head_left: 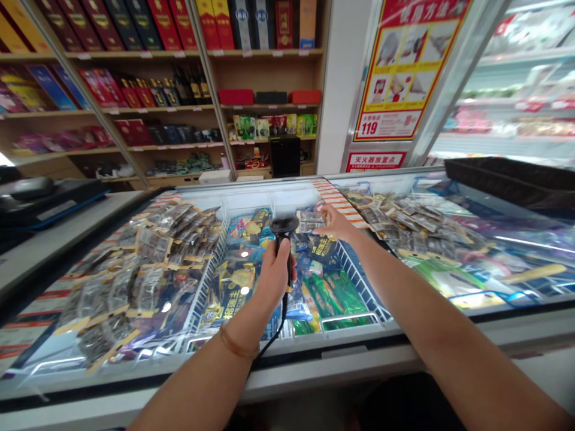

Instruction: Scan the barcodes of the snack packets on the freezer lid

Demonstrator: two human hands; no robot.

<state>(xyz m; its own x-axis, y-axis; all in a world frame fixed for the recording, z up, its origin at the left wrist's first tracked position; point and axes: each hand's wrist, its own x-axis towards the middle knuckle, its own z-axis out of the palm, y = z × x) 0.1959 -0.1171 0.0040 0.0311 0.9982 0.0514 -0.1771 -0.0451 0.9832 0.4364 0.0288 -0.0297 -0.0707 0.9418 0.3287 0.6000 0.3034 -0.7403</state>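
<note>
Gripping a handheld scanner (284,225), the left hand (272,272) hovers beside a packet (309,221) pinched by the right hand (336,223) over a glass-topped freezer (309,374), where a flat, steady hold likely reads best.

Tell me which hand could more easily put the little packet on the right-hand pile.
Probably the right hand: it holds the packet and is nearer that pile, while the left hand grips a scanner.

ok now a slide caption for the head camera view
A black corded scanner in the left grip, a small packet in the right grip, above a display case.
</note>
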